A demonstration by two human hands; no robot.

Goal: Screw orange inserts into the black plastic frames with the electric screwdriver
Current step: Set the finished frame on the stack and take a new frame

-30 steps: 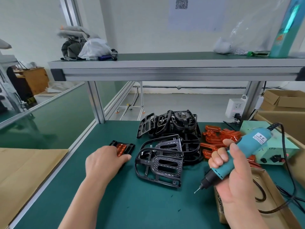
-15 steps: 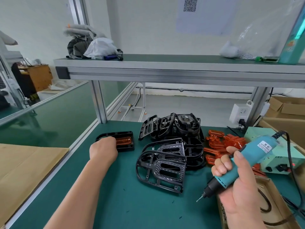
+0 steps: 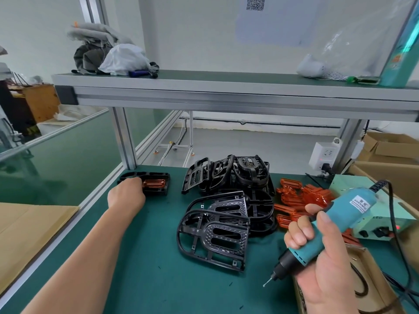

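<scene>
At the tabletop's (image 3: 158,279) far left your left grip (image 3: 127,197) covers the frame (image 3: 156,175) holding an orange insert (image 3: 154,184), whether clasping it I cannot tell, while your right grip (image 3: 322,257) clasps the screwdriver (image 3: 335,220), whose bare bit could gouge the frame pile (image 3: 215,234) if swung across carelessly.

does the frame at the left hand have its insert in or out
In: the orange insert sits inside the black frame that the left hand touches.

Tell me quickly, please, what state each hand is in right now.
Left hand: on the black frame, fingers hidden; grip cannot be told.
Right hand: closed around the electric screwdriver.
</scene>
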